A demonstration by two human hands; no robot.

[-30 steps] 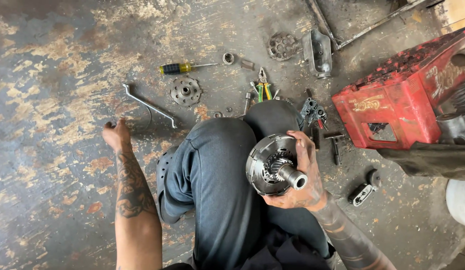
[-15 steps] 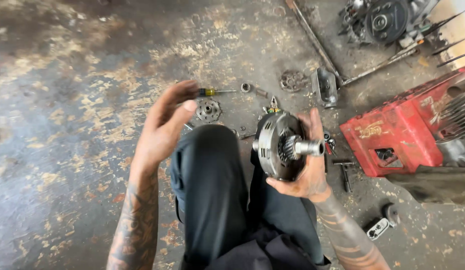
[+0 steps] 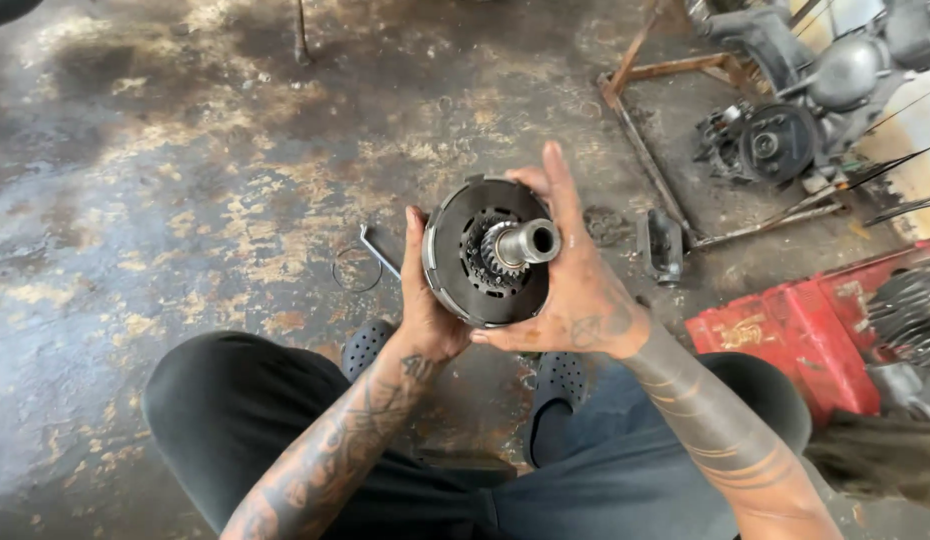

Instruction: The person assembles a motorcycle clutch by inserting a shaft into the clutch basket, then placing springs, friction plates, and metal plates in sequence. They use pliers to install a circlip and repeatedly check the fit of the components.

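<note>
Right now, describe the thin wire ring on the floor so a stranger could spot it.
Start at the round clutch assembly held in both hands. On the stained floor just left of it lies a thin wire ring, beside a bent metal wrench. It alone is a bare, open circle.
</note>
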